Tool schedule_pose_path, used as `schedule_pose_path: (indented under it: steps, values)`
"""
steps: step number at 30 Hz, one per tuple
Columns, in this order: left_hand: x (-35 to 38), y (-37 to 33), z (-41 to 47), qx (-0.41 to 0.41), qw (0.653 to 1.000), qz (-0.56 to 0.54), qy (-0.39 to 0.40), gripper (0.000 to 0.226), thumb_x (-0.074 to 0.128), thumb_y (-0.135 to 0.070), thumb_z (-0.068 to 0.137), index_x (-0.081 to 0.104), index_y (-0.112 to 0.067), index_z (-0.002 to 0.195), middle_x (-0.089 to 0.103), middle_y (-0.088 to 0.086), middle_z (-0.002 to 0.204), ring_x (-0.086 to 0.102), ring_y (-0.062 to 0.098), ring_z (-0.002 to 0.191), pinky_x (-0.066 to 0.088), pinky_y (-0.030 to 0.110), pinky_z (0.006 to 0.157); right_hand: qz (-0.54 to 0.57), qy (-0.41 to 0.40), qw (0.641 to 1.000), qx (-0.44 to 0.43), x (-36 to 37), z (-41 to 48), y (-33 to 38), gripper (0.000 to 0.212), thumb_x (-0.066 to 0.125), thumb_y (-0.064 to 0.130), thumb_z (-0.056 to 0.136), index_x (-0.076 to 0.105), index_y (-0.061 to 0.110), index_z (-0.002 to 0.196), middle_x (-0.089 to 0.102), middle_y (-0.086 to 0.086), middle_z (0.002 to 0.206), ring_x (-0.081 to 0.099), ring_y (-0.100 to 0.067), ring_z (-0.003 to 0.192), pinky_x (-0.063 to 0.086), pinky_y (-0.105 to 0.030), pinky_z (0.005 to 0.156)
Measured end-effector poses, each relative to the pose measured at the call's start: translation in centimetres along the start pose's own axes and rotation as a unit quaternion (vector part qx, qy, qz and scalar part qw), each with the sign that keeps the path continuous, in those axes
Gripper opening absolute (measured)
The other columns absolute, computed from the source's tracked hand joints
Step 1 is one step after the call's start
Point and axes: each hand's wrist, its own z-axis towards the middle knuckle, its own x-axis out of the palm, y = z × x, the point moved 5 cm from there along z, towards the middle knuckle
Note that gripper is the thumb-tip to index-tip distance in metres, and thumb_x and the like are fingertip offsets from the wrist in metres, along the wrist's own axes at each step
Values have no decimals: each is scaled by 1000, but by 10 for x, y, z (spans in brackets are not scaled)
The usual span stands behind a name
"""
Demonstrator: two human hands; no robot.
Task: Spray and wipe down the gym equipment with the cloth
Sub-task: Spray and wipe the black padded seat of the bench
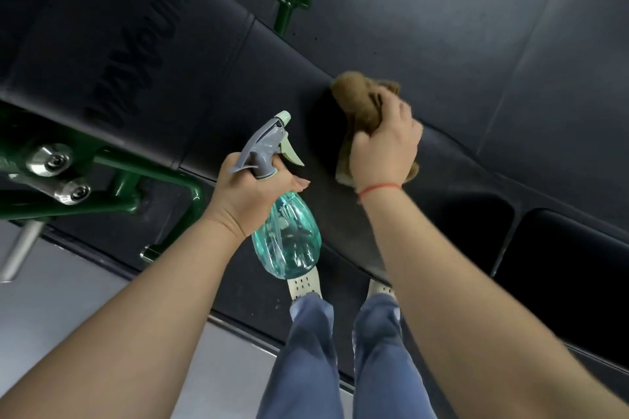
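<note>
left hand (245, 194) — bottle (287, 235), right hand (386, 150) — cloth (357, 102)

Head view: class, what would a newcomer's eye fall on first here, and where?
The teal spray bottle stands out at centre, gripped at its neck by the left hand. Just right of it, the right hand holds a brown cloth against the black bench pad. A green metal frame shows at left.

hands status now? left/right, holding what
Left hand: grips the neck of the spray bottle, held above the bench pad.
Right hand: holds the brown cloth, pressing it on the pad.
</note>
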Motion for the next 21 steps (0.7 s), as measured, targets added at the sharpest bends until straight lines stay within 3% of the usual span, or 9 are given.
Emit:
schedule_pose_path:
  steps: [4, 7, 10, 12, 16, 21]
  values:
    - [-2, 2, 1, -16, 1000, -2, -6, 20, 65, 7, 82, 58, 16, 66, 77, 10, 74, 76, 20, 81, 57, 22, 83, -56, 109, 991, 47, -1, 76, 5, 42, 55, 28, 88, 57, 34, 129, 61, 1, 127, 53, -30, 115, 45, -39, 92]
    - [-4, 2, 2, -26, 1000, -7, -10, 28, 67, 5, 83, 59, -1, 57, 77, 14, 76, 76, 23, 82, 58, 28, 86, -118, 222, 966, 63, 10, 117, 6, 36, 59, 30, 91, 61, 27, 127, 64, -1, 119, 58, -23, 103, 43, -32, 80]
    - [-4, 0, 1, -29, 999, -21, -1, 42, 66, 7, 85, 62, -15, 49, 77, 10, 75, 77, 20, 81, 59, 28, 86, -161, 281, 942, 90, 24, 141, -1, 58, 64, 26, 94, 46, 19, 148, 53, -8, 143, 53, -29, 126, 46, -37, 100]
    - [-4, 0, 0, -27, 999, -22, 3, 44, 66, 7, 84, 64, -16, 47, 77, 9, 75, 77, 19, 82, 59, 24, 85, -146, 270, 944, 124, 27, 147, -11, 59, 67, 25, 92, 46, 16, 146, 52, -10, 144, 52, -31, 129, 44, -38, 104]
    - [-4, 0, 1, -26, 999, -14, 14, 25, 68, 6, 84, 69, -4, 61, 77, 9, 75, 77, 19, 83, 59, 25, 86, -63, 189, 965, 173, 11, 143, -33, 32, 66, 22, 88, 65, 23, 120, 66, -3, 115, 62, -26, 108, 50, -36, 89]
    - [-4, -2, 0, -24, 999, -22, 27, 26, 64, 9, 85, 69, -3, 62, 78, 8, 76, 76, 15, 79, 56, 16, 79, -38, 84, 985, 143, -7, 115, -53, 50, 53, 27, 93, 50, 35, 142, 60, -5, 133, 57, -31, 120, 47, -40, 99]
